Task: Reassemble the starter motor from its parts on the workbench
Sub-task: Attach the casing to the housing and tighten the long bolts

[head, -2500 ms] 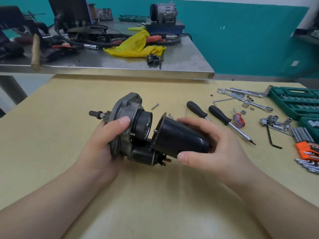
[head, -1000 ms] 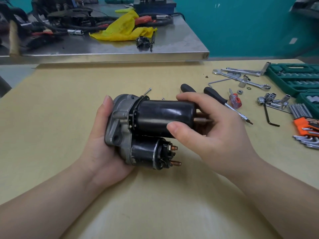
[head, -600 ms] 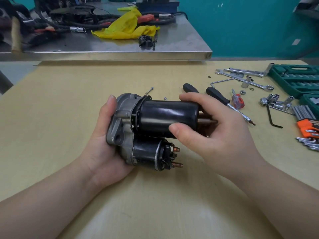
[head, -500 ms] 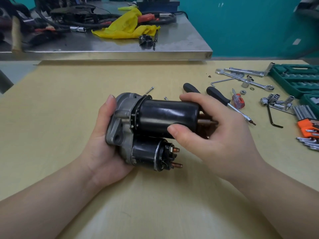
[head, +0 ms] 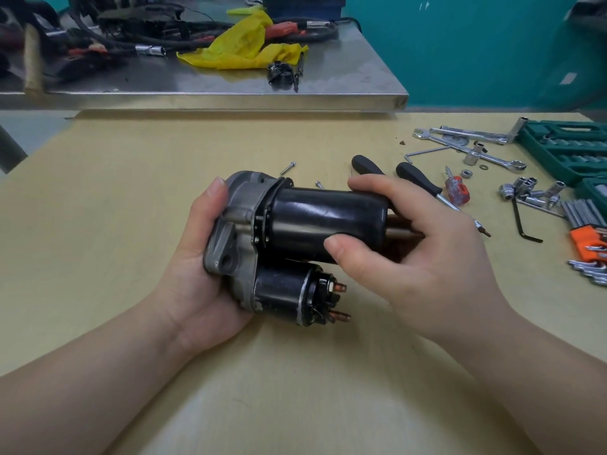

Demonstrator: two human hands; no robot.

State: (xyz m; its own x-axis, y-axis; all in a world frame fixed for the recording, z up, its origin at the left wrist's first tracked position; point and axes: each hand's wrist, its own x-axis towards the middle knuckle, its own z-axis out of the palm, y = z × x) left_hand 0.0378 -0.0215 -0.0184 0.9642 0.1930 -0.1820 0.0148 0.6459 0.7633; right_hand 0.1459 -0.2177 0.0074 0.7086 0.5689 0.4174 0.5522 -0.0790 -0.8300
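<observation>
Lying across the middle of the wooden workbench (head: 98, 198), the starter motor (head: 289, 244) is held just above the surface by both hands; bare wood is seen all along the left edge and the whole near edge, while the right edge is crowded with tools; the far edge is met by a steel table (head: 328, 83) carrying cables and a yellow rag (head: 239, 47).

The motor's long axis is laid left to right, roughly parallel to the near edge; the grey cast nose housing (head: 239, 208) is pointed toward the left edge, and the black cylindrical motor body (head: 322, 221) is directed toward the right edge; the solenoid (head: 285, 297) is set on the side nearer the person, its copper terminal studs (head: 341, 302) aimed to the right; a shaft end is seen protruding from the body's right end, partly hidden by fingers.

The left hand (head: 197, 274) is cupped under and around the nose housing, thumb curled over its top; the right hand (head: 410, 251) is wrapped around the right end of the black body, thumb on the near side and fingers over the far side.

Two black-handled screwdrivers (head: 410, 174) are laid just beyond the right hand; a small red screwdriver (head: 455, 192), sockets (head: 525, 188), spanners (head: 460, 139), an orange hex key set (head: 588, 238) and a green socket case (head: 568, 149) are gathered toward the far right corner; a loose bolt (head: 288, 167) is seen just beyond the housing.
</observation>
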